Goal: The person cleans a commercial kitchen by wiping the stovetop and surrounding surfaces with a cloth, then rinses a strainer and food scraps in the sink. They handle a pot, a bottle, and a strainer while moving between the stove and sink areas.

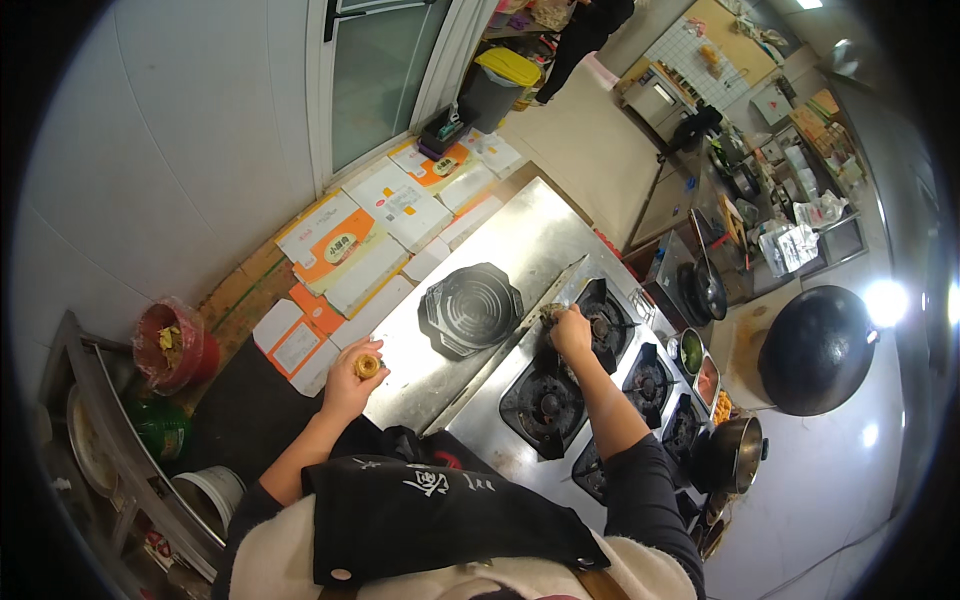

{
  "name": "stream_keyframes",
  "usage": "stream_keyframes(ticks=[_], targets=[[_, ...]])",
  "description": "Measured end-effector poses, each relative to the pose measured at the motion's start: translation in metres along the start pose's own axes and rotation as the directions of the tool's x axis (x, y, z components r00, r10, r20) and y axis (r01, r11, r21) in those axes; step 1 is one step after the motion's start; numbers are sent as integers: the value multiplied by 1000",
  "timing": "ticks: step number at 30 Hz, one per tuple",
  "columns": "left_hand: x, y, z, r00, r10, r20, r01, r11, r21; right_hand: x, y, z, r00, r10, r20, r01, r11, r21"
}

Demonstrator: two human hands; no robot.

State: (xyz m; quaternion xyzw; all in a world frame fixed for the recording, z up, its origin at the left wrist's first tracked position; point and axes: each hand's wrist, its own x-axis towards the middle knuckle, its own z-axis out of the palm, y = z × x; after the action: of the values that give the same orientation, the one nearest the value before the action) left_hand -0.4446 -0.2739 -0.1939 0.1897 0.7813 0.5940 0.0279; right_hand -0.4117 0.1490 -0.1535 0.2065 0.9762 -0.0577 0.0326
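Observation:
My left hand (354,381) is closed around a small bottle (367,366), whose round yellow-brown top faces me. It is beside the left edge of a stainless steel counter (536,217). On that counter lie black octagonal pans (476,306), apparently stacked, with concentric rings in the base. My right hand (572,334) grips a greyish wad (553,313), which looks like a wire scourer. The wad is by the raised edge of the gas stove, between the pans and the rear burner (600,324). Another burner (550,405) is nearer my body.
Flattened cardboard boxes (409,202) cover the floor at the left. A red bucket (176,349) with a plastic liner stands by the wall. A large black wok (816,351) and a metal pot (739,454) are on the right. A person (581,45) stands far back beside a yellow-lidded bin (506,67).

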Motion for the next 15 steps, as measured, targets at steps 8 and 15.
stream_keyframes(ticks=[8,15], targets=[[-5,-3,-5,999,27,40,-27,1000,-2,34,-1,-4,987,138,-87,-150,978,-143],[-1,-11,-10,995,84,49,-82,996,-44,88,60,-21,897,361,-254,-323,929,179]])
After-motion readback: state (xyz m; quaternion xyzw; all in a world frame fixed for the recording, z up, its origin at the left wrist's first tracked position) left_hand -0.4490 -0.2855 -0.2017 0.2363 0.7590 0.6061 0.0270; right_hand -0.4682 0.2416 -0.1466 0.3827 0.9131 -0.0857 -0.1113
